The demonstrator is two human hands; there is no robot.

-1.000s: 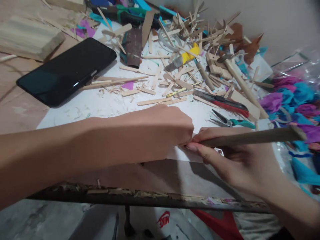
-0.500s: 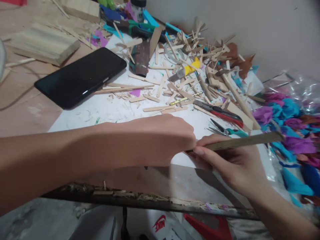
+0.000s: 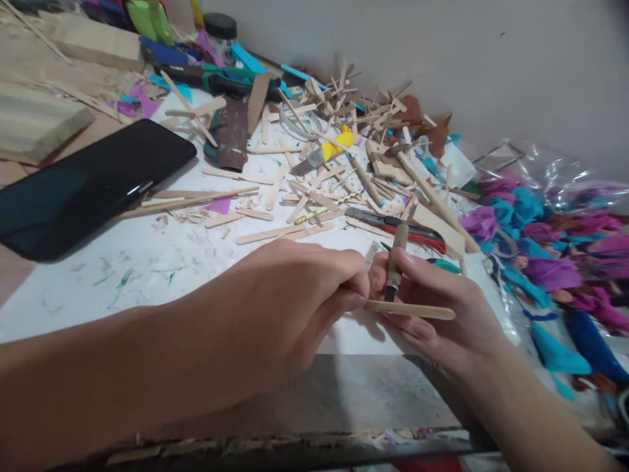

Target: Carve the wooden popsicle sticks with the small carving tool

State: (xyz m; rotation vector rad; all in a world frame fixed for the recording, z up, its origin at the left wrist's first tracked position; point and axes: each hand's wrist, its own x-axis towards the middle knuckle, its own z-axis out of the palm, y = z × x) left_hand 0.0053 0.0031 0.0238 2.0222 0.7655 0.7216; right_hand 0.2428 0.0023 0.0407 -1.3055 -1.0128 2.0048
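My left hand [image 3: 295, 298] is closed, its thumb and fingers pinching one end of a wooden craft stick [image 3: 427, 311]. The stick reaches rightward in front of my right hand [image 3: 459, 321]. That hand grips a small carving tool [image 3: 398, 252] with a wooden handle and a metal collar. The tool stands nearly upright, its dark tip against or just behind the middle of the stick; whether it cuts in, I cannot tell. Behind the right hand, pliers with a teal handle [image 3: 445, 265] are partly hidden. A red-and-black utility knife [image 3: 398, 226] lies just beyond.
A black phone [image 3: 93, 183] lies on the left, near wooden blocks [image 3: 39, 121]. Loose craft sticks [image 3: 270, 235], a putty knife with a yellow handle [image 3: 324, 151] and a hammer [image 3: 432, 190] cover the back. Coloured crepe paper [image 3: 550, 269] is heaped at right. The table's front edge [image 3: 275, 452] runs below.
The carving tool has swung from pointing rightward to nearly upright in my right hand. The craft stick now shows plainly between my hands. The view has shifted, so the tabletop things appear further left.
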